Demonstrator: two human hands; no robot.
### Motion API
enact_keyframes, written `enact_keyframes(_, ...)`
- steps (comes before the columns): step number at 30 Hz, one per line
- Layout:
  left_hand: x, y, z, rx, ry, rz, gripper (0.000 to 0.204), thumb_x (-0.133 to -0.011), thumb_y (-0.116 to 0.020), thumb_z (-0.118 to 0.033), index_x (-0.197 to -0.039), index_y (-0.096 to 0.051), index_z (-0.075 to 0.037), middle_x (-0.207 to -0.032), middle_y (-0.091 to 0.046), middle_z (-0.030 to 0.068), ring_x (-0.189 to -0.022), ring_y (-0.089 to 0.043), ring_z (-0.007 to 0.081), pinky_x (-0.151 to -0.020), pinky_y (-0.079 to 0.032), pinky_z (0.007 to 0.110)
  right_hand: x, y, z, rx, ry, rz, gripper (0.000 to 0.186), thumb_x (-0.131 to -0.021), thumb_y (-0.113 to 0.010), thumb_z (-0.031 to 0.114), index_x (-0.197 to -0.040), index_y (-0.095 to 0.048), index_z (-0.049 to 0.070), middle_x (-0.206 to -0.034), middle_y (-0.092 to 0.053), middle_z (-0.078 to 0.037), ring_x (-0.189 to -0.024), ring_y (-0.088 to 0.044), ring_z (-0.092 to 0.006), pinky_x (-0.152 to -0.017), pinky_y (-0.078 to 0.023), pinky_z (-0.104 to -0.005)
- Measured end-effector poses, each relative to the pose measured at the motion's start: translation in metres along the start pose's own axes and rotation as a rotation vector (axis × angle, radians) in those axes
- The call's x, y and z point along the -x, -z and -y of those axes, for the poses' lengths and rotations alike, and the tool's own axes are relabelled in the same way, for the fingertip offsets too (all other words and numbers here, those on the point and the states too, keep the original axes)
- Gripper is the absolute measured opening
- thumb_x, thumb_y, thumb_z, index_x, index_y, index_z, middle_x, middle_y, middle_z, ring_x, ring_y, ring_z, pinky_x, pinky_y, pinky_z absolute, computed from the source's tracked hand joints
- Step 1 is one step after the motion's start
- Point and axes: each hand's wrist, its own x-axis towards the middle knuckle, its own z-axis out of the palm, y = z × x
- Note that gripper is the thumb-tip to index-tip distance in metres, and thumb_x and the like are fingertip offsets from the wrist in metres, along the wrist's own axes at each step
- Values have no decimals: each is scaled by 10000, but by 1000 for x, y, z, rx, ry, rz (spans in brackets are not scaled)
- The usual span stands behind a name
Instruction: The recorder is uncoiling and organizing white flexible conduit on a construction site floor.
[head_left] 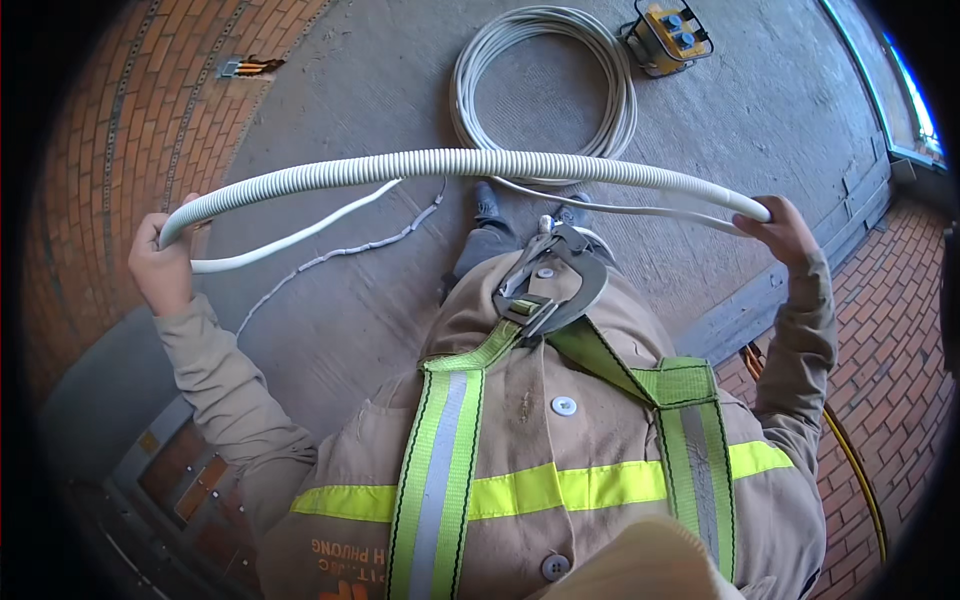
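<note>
While left hand (163, 262) and right hand (784, 232) clasp ribbed tube (450, 162), it partly hides cable coil (620, 100) beside yellow socket box (664, 42).

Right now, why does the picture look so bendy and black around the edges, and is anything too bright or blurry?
Head view: the fisheye lens curves the brickwork at left and leaves a black rim; head view: glare washes out the bright strip at upper right; head view: the ridged white hose looks fairly sharp, but the tan shape at the bottom looks soft.
</note>
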Motion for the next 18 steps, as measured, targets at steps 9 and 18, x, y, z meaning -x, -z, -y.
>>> enact_keyframes(9, 10, -23, 7, 169, 55, -21, 196, -865, -730, -121, -765, -596, -18, -641, -492, -18, -585, -442, 49, -526, -334, 232, 55, 47, 42, 4, -233, -83, 353, -843, -776, 275, -999, -684, -28, -781, -634, -86, -667, -567, -143, -611, -467, -312)
enact_keyframes(18, -1, -19, -22, 338, 23, -11, 249, -855, -753, -118, -704, -577, -26, -621, -480, -35, -563, -418, 39, -497, -317, 219, 138, 57, 14, -256, -363, -176, 368, -814, -800, 196, -1042, -589, -3, -759, -566, -46, -625, -525, -120, -567, -449, -275)
